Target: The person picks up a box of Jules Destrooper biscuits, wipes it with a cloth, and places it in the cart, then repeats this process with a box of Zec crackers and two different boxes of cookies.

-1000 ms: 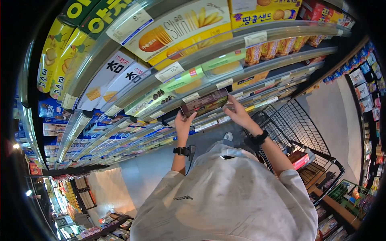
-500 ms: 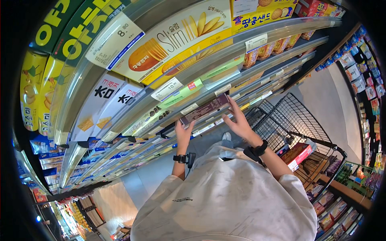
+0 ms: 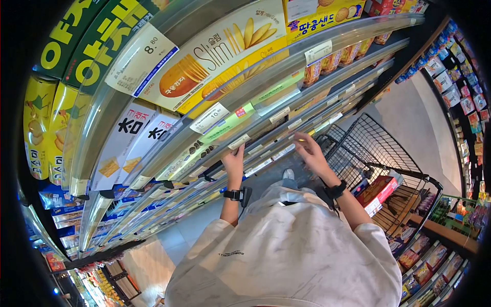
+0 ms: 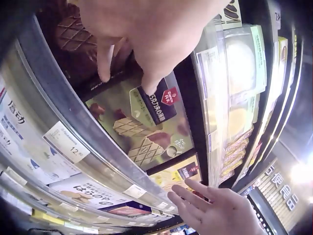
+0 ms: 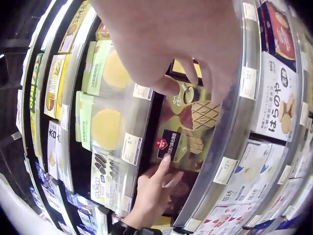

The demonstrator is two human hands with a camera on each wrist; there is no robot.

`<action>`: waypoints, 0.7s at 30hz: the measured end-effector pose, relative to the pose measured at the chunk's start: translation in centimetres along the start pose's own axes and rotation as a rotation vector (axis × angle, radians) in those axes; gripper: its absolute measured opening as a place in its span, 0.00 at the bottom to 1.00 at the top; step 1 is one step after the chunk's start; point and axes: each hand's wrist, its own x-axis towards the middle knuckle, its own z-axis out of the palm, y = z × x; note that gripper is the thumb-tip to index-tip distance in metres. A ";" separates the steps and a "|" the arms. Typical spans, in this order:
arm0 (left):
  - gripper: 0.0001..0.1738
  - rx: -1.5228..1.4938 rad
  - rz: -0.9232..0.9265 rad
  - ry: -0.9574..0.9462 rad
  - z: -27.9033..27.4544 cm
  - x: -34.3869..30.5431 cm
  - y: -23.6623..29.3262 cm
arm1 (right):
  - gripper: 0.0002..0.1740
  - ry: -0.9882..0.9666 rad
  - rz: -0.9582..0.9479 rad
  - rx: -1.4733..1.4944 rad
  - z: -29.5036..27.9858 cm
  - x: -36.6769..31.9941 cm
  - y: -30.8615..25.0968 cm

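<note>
A green and brown biscuit box (image 4: 146, 122) with waffle-patterned biscuits on its face sits on a dark shelf, behind a clear front rail. My left hand (image 3: 233, 165) reaches in at its end; in the right wrist view an extended finger touches the printed label on the box (image 5: 188, 125). My right hand (image 3: 313, 156) is off the box, fingers loosely spread, just in front of the shelf. A dark brown box (image 4: 73, 36) lies beside the green one, partly behind the left hand. In the head view the shelf edges hide most of the green box.
Shelves above hold a white and yellow Slim box (image 3: 220, 56), white cracker boxes (image 3: 123, 140) and a cookie pack (image 5: 102, 176). Price tags (image 3: 209, 117) line the rails. To the right stands a black wire shopping cart (image 3: 404, 153) with a red box (image 3: 381, 192) inside.
The biscuit box, earlier held at its two ends by both hands, has gone into the shelf. My right hand has let go and drawn back; my left stays at the box.
</note>
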 end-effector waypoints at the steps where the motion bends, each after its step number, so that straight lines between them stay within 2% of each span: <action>1: 0.19 -0.013 0.012 0.024 0.2 -0.1 0.0 | 0.22 0.036 0.015 -0.006 -0.7 -0.8 0.2; 5: 0.17 -0.042 0.031 0.082 0.7 -0.2 -0.7 | 0.17 0.117 0.064 0.072 -3.5 -3.7 2.1; 10: 0.16 -0.004 0.062 0.061 0.6 -0.1 -0.1 | 0.15 0.202 0.109 0.095 -5.7 -6.6 2.1; 12: 0.17 0.111 0.091 0.068 0.8 -0.3 0.7 | 0.14 0.239 0.137 0.074 -6.6 -7.7 2.1; 18: 0.15 0.123 0.027 0.080 1.8 -1.4 0.8 | 0.15 0.332 0.166 0.126 -10.2 -11.6 2.5; 21: 0.15 0.228 0.098 0.158 1.9 -2.2 0.5 | 0.15 0.399 0.153 0.078 -12.5 -13.9 3.4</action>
